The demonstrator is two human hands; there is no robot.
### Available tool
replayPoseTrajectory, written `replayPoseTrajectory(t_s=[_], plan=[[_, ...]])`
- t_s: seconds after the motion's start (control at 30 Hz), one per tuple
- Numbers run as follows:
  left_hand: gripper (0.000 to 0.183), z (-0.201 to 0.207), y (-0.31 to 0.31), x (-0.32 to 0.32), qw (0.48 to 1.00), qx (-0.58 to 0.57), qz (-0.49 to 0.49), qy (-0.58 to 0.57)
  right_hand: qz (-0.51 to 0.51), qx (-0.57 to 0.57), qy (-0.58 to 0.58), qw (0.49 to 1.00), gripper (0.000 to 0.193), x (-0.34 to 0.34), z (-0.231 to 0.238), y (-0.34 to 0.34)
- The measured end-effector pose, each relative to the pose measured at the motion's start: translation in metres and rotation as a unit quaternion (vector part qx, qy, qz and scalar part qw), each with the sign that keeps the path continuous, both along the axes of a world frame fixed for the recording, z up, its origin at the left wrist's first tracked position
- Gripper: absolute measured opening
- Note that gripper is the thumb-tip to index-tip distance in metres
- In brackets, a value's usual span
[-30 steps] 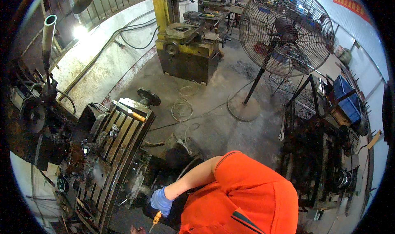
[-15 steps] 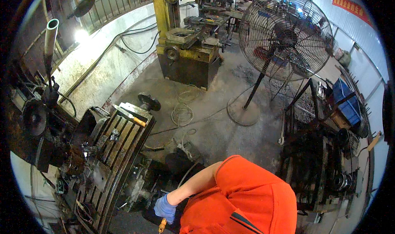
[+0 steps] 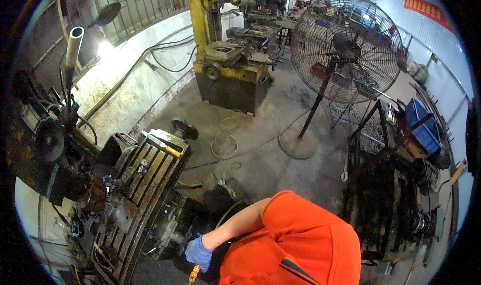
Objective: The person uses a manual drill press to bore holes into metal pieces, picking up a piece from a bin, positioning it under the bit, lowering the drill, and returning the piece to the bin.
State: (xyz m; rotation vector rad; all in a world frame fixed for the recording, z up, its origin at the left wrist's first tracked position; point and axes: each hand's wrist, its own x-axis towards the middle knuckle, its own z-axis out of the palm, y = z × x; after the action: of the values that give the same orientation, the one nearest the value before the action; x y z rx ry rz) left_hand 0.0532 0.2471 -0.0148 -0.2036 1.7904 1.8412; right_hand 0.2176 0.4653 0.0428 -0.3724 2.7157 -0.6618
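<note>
Bright orange short-sleeved top [image 3: 310, 235], dark striped trim [image 3: 295, 269], blue-gloved right grip [image 3: 199, 254]

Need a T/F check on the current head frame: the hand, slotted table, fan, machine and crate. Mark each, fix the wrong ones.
1. The right hand holds a tool with a yellow handle. True.
2. That hand is bare. False: it wears a blue glove.
3. A tool with an orange handle lies at the far end of the slotted table. True.
4. The fan stands upright on a round base. True.
5. The yellow machine stands to the right of the fan in the picture. False: the yellow machine is to its left.
6. The crate on the right is red. False: the crate is blue.
</note>
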Motion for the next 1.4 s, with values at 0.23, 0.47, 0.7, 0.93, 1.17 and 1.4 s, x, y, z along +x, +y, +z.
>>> replayPoseTrajectory(t_s=[0.23, 0.47, 0.7, 0.93, 1.17, 1.4], plan=[[0.028, -0.009, 0.008, -0.006, 1.000, 0.010, -0.012, 0.012, -0.008, 0.007, -0.007, 1.000, 0.048, 0.004, 0.005, -0.003], [0.028, -0.011, 0.012, -0.007, 1.000, 0.012, -0.017, 0.019, -0.018, 0.018, -0.009, 1.000, 0.047, 0.002, -0.004, 0.000], [0.028, -0.014, 0.011, -0.009, 1.000, 0.006, -0.013, 0.022, -0.006, 0.012, -0.040, 0.999, 0.048, 0.007, 0.004, 0.012], [0.028, -0.011, 0.014, -0.013, 0.999, -0.001, -0.013, 0.030, 0.015, 0.011, -0.033, 0.999, 0.047, -0.004, -0.007, 0.009], [0.028, -0.008, 0.014, -0.014, 0.999, -0.016, -0.005, 0.039, 0.054, -0.012, -0.008, 0.998, 0.047, -0.011, -0.013, -0.008], [0.029, -0.012, 0.018, -0.017, 0.999, -0.028, -0.004, 0.038, 0.070, -0.005, -0.014, 0.997, 0.044, -0.009, -0.020, 0.003]])
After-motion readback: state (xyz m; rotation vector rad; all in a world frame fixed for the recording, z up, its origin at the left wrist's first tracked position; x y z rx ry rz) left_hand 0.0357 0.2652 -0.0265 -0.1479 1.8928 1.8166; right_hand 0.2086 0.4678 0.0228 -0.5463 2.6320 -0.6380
